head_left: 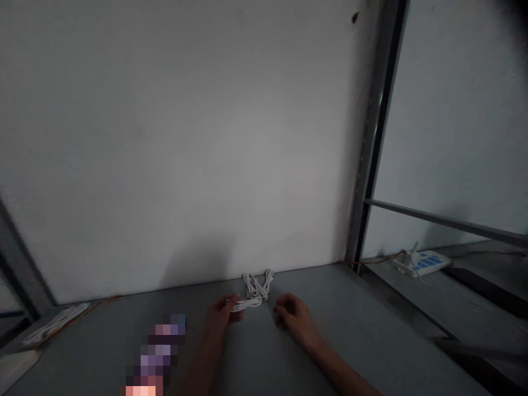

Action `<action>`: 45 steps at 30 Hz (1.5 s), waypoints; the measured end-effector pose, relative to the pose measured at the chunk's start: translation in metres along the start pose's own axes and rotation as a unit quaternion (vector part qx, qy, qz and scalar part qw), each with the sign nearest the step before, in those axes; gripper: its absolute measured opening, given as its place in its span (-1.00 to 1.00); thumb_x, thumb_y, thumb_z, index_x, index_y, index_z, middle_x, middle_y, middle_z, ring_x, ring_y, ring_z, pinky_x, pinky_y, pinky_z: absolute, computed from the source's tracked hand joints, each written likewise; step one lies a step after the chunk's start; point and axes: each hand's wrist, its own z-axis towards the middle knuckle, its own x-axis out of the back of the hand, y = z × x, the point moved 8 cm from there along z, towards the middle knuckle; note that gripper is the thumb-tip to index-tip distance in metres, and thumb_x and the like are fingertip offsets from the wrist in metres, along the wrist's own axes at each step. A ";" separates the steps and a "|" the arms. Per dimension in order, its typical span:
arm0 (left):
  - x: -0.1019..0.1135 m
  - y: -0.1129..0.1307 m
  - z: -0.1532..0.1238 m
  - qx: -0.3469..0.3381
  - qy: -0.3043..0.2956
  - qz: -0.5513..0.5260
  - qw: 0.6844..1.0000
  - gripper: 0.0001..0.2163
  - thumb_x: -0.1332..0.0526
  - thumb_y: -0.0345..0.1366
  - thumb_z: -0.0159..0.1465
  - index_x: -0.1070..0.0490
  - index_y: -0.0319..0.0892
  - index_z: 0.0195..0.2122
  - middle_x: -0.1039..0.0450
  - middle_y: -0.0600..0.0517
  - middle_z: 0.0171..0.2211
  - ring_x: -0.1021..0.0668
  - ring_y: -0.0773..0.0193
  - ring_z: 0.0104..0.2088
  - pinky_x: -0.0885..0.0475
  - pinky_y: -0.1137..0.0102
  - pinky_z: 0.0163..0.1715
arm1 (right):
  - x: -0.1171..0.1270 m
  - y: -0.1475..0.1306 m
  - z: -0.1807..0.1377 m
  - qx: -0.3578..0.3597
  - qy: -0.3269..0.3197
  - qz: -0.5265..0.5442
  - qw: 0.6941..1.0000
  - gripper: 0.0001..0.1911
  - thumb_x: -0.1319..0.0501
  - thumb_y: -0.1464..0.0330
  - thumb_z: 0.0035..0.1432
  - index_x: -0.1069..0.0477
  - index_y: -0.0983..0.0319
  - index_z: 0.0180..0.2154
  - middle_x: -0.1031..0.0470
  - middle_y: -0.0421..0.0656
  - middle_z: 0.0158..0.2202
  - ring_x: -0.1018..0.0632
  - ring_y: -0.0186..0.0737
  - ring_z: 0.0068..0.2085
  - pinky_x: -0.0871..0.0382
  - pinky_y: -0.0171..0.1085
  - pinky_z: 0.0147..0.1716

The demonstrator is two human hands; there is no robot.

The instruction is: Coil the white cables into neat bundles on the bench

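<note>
A bundle of white cable [256, 286] lies on the grey tabletop [256, 352], close to the wall. My left hand [223, 311] pinches one end of a looped white cable [248, 303] between thumb and fingers. The other end of that loop touches the bundle behind it. To the right, my right hand [289, 311] hovers beside the cables with its fingers curled in. Whether anything small sits between those fingers is hidden.
More white cable [58, 323] lies at the far left by an orange wire [93, 307]. A metal upright [373, 148] and a crossbar [445, 221] stand at the right. Beyond them is a white power strip [424, 264] with blue parts. A pixelated patch covers the lower left.
</note>
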 end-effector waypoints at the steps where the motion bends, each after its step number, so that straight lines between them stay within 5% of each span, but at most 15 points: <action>1: 0.008 0.000 0.003 -0.008 0.012 0.014 1.000 -0.75 -0.13 -0.21 0.30 -0.58 -0.19 -0.21 -0.65 -0.07 -0.28 -0.67 0.15 -0.24 -0.53 0.33 -0.22 | 0.000 -0.003 -0.001 0.026 -0.001 -0.038 0.999 -0.85 -0.15 0.25 -0.07 -0.31 0.19 -0.42 -0.48 -0.20 -0.55 -0.46 -0.27 -0.59 -0.30 -0.31 -0.57; 5: 0.035 0.000 0.009 -0.012 0.059 0.145 0.988 -0.77 -0.22 -0.30 0.23 -0.57 -0.18 -0.12 -0.64 -0.12 -0.16 -0.63 0.07 -0.11 -0.44 0.29 -0.07 | 0.002 -0.013 -0.006 0.103 0.010 -0.159 0.982 -0.86 -0.08 0.30 0.03 -0.36 0.21 -0.43 -0.53 -0.12 -0.48 -0.52 -0.21 -0.47 -0.32 -0.29 -0.45; 10: 0.041 0.012 0.004 -0.026 0.070 0.240 0.968 -0.73 -0.12 -0.35 0.30 -0.53 -0.22 -0.04 -0.59 -0.15 -0.05 -0.59 0.09 -0.04 -0.41 0.33 -0.05 | 0.003 -0.016 -0.007 0.118 0.015 -0.217 0.969 -0.84 -0.05 0.35 0.06 -0.38 0.22 -0.44 -0.54 -0.11 -0.48 -0.52 -0.20 -0.44 -0.30 -0.30 -0.41; 13: 0.034 0.022 -0.003 -0.062 0.070 0.275 0.957 -0.75 -0.18 -0.39 0.25 -0.55 -0.23 -0.09 -0.60 -0.14 -0.08 -0.57 0.09 -0.03 -0.38 0.32 0.00 | 0.003 -0.019 -0.008 0.121 0.014 -0.225 0.967 -0.84 -0.06 0.35 0.05 -0.39 0.22 -0.44 -0.55 -0.11 -0.48 -0.51 -0.21 -0.44 -0.28 -0.30 -0.42; 19: 0.006 0.022 -0.010 -0.151 -0.025 0.310 0.938 -0.75 -0.22 -0.47 0.17 -0.61 -0.15 -0.18 -0.59 -0.07 -0.07 -0.54 0.11 0.01 -0.31 0.32 0.07 | 0.008 -0.022 -0.009 0.117 0.043 -0.195 0.973 -0.86 -0.11 0.31 0.03 -0.40 0.19 -0.48 -0.52 -0.13 -0.51 -0.51 -0.15 -0.45 -0.26 -0.26 -0.40; 25: 0.015 0.009 -0.004 -0.173 0.040 0.326 0.929 -0.71 -0.13 -0.49 0.21 -0.61 -0.15 -0.16 -0.63 -0.09 -0.14 -0.58 0.08 -0.08 -0.37 0.26 0.00 | 0.013 -0.019 -0.011 0.111 0.107 -0.204 0.967 -0.89 -0.17 0.27 0.04 -0.37 0.14 -0.48 -0.50 -0.12 -0.52 -0.50 -0.08 -0.45 -0.26 -0.21 -0.40; 30: 0.025 0.007 -0.002 -0.185 0.075 0.353 0.914 -0.70 -0.07 -0.48 0.26 -0.60 -0.16 -0.17 -0.63 -0.11 -0.18 -0.60 0.06 -0.13 -0.40 0.25 -0.06 | -0.020 -0.029 -0.016 0.146 0.082 -0.333 0.928 -0.76 -0.23 0.28 0.06 -0.46 0.20 -0.19 -0.55 0.07 -0.15 -0.53 0.10 -0.10 -0.35 -0.11 -0.10; 37: 0.026 0.012 -0.003 -0.222 0.117 0.343 0.905 -0.71 -0.09 -0.44 0.27 -0.60 -0.17 -0.15 -0.63 -0.11 -0.15 -0.60 0.07 -0.10 -0.42 0.25 -0.01 | -0.065 -0.059 0.014 0.154 0.094 -0.464 0.867 -0.53 -0.21 0.30 0.16 -0.39 0.22 0.12 -0.41 0.16 0.11 -0.47 0.18 0.06 -0.34 -0.01 -0.01; 45: 0.002 0.021 -0.016 -0.259 0.086 0.255 0.928 -0.70 -0.06 -0.40 0.27 -0.60 -0.14 -0.20 -0.63 -0.11 -0.20 -0.62 0.08 -0.13 -0.46 0.22 -0.04 | -0.066 -0.052 -0.005 0.212 0.037 -0.522 0.825 -0.60 -0.09 0.57 0.15 -0.58 0.15 -0.12 -0.52 0.06 -0.03 -0.49 0.09 0.02 -0.34 -0.07 -0.01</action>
